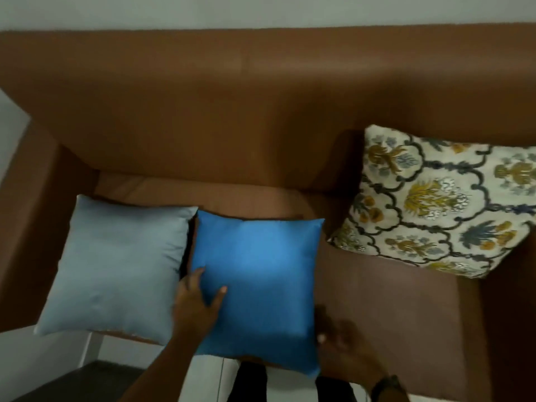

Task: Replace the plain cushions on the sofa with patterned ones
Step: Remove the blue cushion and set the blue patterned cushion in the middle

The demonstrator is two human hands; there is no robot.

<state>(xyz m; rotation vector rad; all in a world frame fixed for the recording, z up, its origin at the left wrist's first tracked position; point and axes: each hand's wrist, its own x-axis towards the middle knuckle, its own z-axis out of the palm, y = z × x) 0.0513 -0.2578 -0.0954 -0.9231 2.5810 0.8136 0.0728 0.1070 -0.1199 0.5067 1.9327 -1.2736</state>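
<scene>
A plain bright blue cushion (pixel 261 288) sits at the middle of the brown sofa seat (pixel 391 300), overhanging its front edge. My left hand (pixel 197 300) grips its left edge, thumb on top. My right hand (pixel 339 340), blurred and with a dark wristband, holds the lower right edge. A plain pale grey-blue cushion (pixel 116 265) lies to the left, touching the blue one. A patterned cream cushion (pixel 435 204) with yellow and navy floral motifs leans at the right against the backrest.
The brown sofa backrest (pixel 261 97) spans the view below a pale wall (pixel 261 10). The left armrest (pixel 34 213) borders the grey-blue cushion. White floor tiles (pixel 43 361) and a dark mat (pixel 87 384) lie in front of the sofa.
</scene>
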